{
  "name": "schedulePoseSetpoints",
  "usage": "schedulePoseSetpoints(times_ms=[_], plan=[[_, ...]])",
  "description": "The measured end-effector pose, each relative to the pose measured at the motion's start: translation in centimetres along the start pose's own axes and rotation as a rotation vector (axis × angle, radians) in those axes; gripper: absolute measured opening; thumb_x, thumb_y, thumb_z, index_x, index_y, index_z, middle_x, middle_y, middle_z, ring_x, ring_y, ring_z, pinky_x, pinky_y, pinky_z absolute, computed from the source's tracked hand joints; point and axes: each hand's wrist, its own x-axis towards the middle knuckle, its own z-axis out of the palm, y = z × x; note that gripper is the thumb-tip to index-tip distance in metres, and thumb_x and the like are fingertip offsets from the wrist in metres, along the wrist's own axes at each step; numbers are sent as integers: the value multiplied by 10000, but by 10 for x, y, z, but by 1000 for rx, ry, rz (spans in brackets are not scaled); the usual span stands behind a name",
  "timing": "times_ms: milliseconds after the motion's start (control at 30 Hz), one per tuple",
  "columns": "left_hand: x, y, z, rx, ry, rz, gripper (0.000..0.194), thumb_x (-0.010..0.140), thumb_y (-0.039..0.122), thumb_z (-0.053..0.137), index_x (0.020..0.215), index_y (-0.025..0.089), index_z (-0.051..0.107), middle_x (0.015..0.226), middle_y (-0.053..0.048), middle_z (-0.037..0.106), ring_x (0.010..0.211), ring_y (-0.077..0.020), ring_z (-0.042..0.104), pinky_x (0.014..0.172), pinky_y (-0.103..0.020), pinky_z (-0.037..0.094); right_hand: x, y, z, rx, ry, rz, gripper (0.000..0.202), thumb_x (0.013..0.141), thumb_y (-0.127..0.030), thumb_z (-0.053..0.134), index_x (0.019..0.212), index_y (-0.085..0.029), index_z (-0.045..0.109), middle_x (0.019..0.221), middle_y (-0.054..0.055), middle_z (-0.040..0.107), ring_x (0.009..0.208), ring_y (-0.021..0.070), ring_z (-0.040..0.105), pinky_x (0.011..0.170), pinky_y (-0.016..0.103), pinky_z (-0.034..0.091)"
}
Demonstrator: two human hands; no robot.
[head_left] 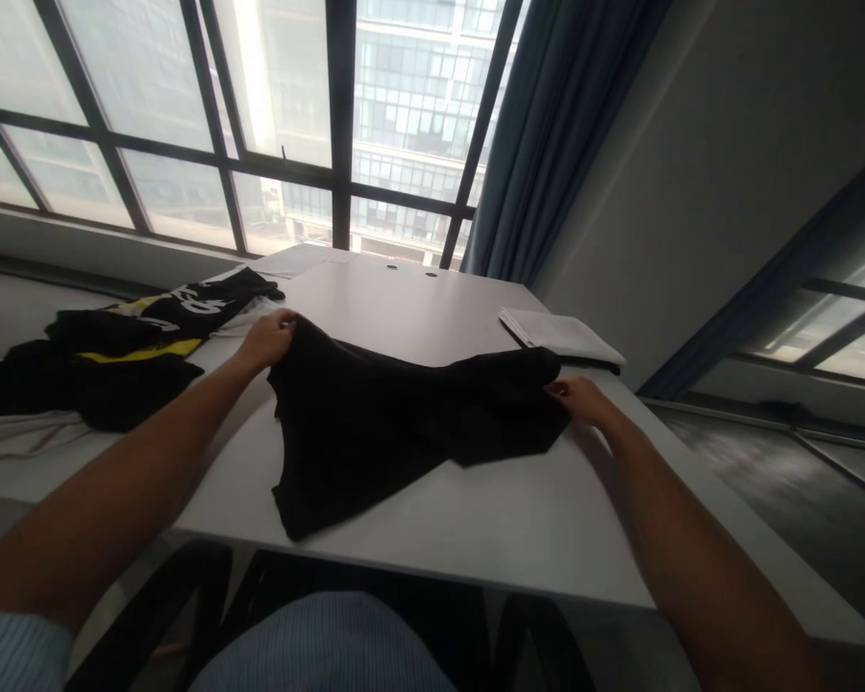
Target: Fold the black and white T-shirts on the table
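Note:
A black garment [396,404] is stretched sideways over the white table, its lower left part hanging close to the front edge. My left hand [270,336] is closed on its upper left corner. At the other end, my right hand [577,396] pinches the right edge. The cloth is wide at the left and narrower toward the right, with small folds along its left edge. Its exact cut is hard to make out in the dark fabric.
To the left lies a heap of black, yellow and white clothes [136,327]. A folded white cloth [558,332] with dark fabric under it sits at the right edge of the table [418,308]. Windows and a blue curtain [548,125] stand beyond.

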Motion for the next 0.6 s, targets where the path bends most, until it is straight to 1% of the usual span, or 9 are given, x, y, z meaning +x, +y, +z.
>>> schedulePoseSetpoints(times_ms=[67,133,200,267,333,400,500,567,600], plan=[[-3,4,0,103,7,51,375,921,258,476,1198,80,655,1110,-81,721,1031,-233,631,987,-360,457,3,2,3,-91,118,41,188,750,-375,674,688,-200,707,668,62,717,683,242,669,704,366,524],[-8,12,5,136,-61,163,402,940,313,464,1229,105,651,1203,-97,699,1093,-243,630,1023,-367,450,2,-5,7,-72,191,6,240,815,-398,630,848,-190,746,790,80,755,754,246,694,778,389,541],[-17,20,15,152,-261,285,446,929,457,514,1220,153,661,1257,-104,686,1140,-260,631,1036,-373,457,-1,-15,11,-11,130,-76,347,837,-469,637,1012,-190,747,959,99,766,846,255,703,824,405,550],[-26,27,28,203,-542,399,537,848,606,612,1198,203,670,1344,-113,648,1233,-286,596,1077,-394,436,-4,-25,19,-5,-10,-166,479,763,-519,734,1129,-212,729,1122,108,736,965,277,690,878,421,547],[-34,31,40,254,-723,467,573,779,685,664,1113,221,688,1400,-127,609,1300,-309,551,1109,-422,407,-4,-30,29,-77,-117,-233,529,676,-493,815,1127,-225,736,1178,109,703,1046,294,662,941,430,523],[-38,33,48,246,-764,512,539,803,716,623,991,216,691,1377,-137,617,1281,-311,561,1105,-431,410,-1,-30,37,-185,-148,-261,351,690,-438,799,960,-217,763,1122,104,692,1005,279,657,941,409,510],[-37,35,47,175,-767,560,501,847,702,571,884,211,667,1201,-113,696,1109,-279,644,1041,-405,463,6,-24,39,-274,-120,-242,153,760,-362,705,733,-211,710,967,77,692,829,224,641,821,358,510],[-32,35,39,150,-745,525,479,837,683,585,875,211,660,1026,-69,725,949,-247,670,956,-384,509,9,-16,31,-259,-39,-193,131,765,-332,681,705,-216,674,848,51,689,753,207,617,777,347,497],[-30,35,33,131,-714,490,473,828,676,590,873,210,655,948,-49,722,879,-233,666,905,-375,526,9,-11,25,-224,44,-158,130,767,-329,674,702,-218,658,791,41,680,730,205,607,769,349,496]])
